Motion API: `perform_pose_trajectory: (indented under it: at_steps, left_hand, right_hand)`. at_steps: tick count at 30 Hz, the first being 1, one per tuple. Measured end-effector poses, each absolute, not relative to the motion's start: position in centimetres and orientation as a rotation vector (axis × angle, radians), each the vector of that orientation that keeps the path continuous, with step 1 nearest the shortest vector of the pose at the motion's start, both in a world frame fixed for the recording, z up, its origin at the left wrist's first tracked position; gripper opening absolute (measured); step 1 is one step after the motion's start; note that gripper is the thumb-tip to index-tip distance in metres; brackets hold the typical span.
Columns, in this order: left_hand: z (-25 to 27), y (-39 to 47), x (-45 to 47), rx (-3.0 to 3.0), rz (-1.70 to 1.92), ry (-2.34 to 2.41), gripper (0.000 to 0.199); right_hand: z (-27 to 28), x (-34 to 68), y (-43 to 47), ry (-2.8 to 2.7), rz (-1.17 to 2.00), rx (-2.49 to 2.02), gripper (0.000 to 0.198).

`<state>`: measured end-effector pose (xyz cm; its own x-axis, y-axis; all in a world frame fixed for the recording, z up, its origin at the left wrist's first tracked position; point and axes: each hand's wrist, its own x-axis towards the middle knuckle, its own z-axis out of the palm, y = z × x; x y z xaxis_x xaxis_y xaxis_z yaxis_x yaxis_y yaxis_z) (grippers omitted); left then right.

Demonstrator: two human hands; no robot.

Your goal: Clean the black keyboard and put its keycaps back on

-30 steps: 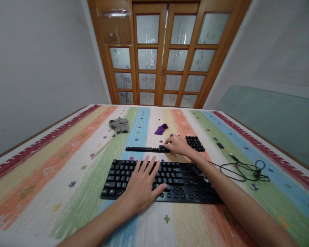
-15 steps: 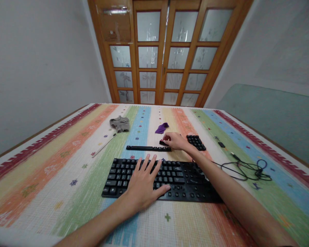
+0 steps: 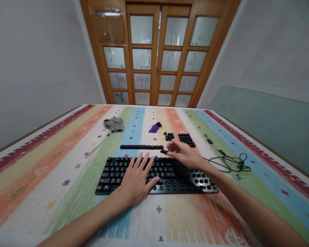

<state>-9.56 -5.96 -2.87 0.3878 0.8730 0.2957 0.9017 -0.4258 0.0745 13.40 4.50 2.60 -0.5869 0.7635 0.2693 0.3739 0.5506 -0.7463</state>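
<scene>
A black keyboard (image 3: pixel 110 180) lies at the near middle of the table, with bare key sockets along its right side and part of its front row. My left hand (image 3: pixel 136 181) rests flat on its keys, fingers spread. Just beyond the back edge, my right hand (image 3: pixel 182 152) pinches a wide black keycap (image 3: pixel 164 151) between thumb and fingertips. Behind the keyboard is a row of loose keycaps (image 3: pixel 141 147), one of them long. Past my right hand lie a small group of keycaps (image 3: pixel 169 136) and a larger block of keycaps (image 3: pixel 186 140).
A grey cloth (image 3: pixel 113 124) and a toothbrush (image 3: pixel 98 145) lie at the back left. A purple cloth (image 3: pixel 155 127) sits behind the keycap row. To the right are a coiled black cable (image 3: pixel 231 163) and a small black piece (image 3: pixel 209 141). The striped tablecloth (image 3: pixel 74 202) covers the table.
My right hand has moved from the small keycap group toward the keyboard with the keycap in its fingers. My left hand stays on the keys. The whole view has shifted slightly.
</scene>
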Motion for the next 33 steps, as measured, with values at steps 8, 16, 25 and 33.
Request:
perform_pose_trajectory:
  at_steps: [8,16,25,33]
  left_hand:
    - [-2.7,-5.9,-9.4,-2.507,-0.416,-1.617,0.07]
    - [-2.1,-6.0,-9.3,-2.55,-0.39,-1.66,0.067]
    - [-1.2,-6.6,-7.7,-2.779,-0.79,-1.382,0.03]
    - [-1.9,-6.0,-7.1,-2.784,-0.943,-1.078,0.012]
  right_hand:
    - [1.1,16.0,-2.2,-2.353,0.628,-0.836,0.01]
    - [-0.6,15.4,-4.0,-2.435,0.436,-0.735,0.006]
    - [-1.2,15.0,-3.9,-2.428,0.351,-0.637,0.017]
    - [-1.0,14.6,-5.1,-2.573,-0.135,-0.671,0.017]
